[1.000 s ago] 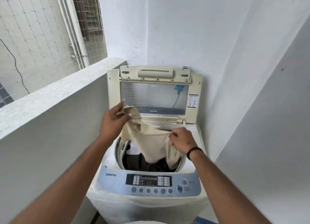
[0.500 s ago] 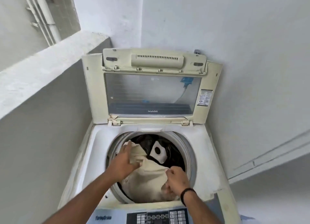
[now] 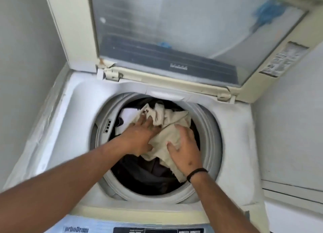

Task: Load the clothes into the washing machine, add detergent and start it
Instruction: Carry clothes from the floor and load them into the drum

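The top-loading washing machine [image 3: 233, 128] stands with its lid [image 3: 174, 31] raised upright at the back. A crumpled beige garment [image 3: 172, 121] lies in the drum [image 3: 212, 142] on top of dark clothes [image 3: 150, 173], with a white piece [image 3: 128, 114] at the back left. My left hand [image 3: 139, 136] lies on the garment's left side with its fingers stretched forward, pressing down. My right hand [image 3: 185, 150], a black band at the wrist, rests spread on the garment's right side. Both hands are inside the drum opening.
The control panel [image 3: 157, 230] runs along the machine's front edge at the bottom of the view. A grey wall [image 3: 26, 58] stands close on the left and a white wall [image 3: 288, 136] close on the right. No detergent is in view.
Both hands have carried the beige garment from above the machine down into the drum and now press it flat onto the dark clothes. The view has moved closer and lower.
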Motion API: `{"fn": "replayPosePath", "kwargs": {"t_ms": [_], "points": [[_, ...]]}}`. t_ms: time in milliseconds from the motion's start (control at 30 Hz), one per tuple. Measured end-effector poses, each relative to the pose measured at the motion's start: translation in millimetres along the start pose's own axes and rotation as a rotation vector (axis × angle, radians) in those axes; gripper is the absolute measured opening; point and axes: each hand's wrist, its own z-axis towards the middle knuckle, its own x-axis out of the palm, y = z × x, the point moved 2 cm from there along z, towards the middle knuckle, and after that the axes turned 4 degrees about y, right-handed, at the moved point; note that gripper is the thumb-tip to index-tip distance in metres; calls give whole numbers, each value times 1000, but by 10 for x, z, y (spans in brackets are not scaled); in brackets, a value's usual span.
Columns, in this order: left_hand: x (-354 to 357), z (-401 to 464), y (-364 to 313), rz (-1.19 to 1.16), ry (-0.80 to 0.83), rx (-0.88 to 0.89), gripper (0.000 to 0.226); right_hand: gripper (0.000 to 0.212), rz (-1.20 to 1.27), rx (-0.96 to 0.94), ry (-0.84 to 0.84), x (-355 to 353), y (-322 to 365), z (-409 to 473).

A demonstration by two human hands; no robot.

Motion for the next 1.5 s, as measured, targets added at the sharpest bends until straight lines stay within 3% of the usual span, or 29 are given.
{"fn": "replayPosePath", "kwargs": {"t_ms": [100,200,300,367,433,533,633,733,867,900,967,1033,1133,1233,1300,1400,1500], "points": [[-61,27,158,-92,-70,-40,77,69,-350,5,235,313,-68,33],[-140,23,260,-209,-170,-96,75,73,-422,65,485,579,-94,89],[-174,14,297,-268,-204,-154,78,35,-521,32,531,678,-64,150],[-191,8,296,-276,-226,-172,81,22,-549,30,550,665,-8,164],[-206,1,290,-284,-263,-181,82,17,-341,17,692,665,91,105],[-238,3,274,-288,-264,-205,78,27,130,30,1066,713,372,-221],[-259,-34,249,-252,-249,-214,64,25,109,-4,1186,746,488,-357],[-282,-67,228,-256,-230,-220,52,20,-150,-190,1010,622,569,-62],[-381,-77,260,-285,-313,-223,40,25,-327,-326,330,491,645,410],[-411,-75,278,-282,-366,-240,38,34,-437,-301,240,553,608,484],[-465,-84,314,-283,-443,-301,37,84,-571,-159,327,761,511,559],[-482,-96,337,-297,-449,-336,40,110,-563,-92,541,1021,444,544],[-448,-91,315,-302,-428,-327,52,98,-533,-107,611,1233,479,590],[-481,-106,297,-353,-480,-299,59,54,-324,-260,205,1121,696,696],[-531,-132,298,-368,-594,-286,50,48,-134,-408,-25,934,782,784],[-568,-146,269,-398,-735,-266,33,62,-278,-417,78,714,625,1133],[-512,-90,248,-398,-561,-228,33,58,-294,-157,280,570,242,1528]]}}
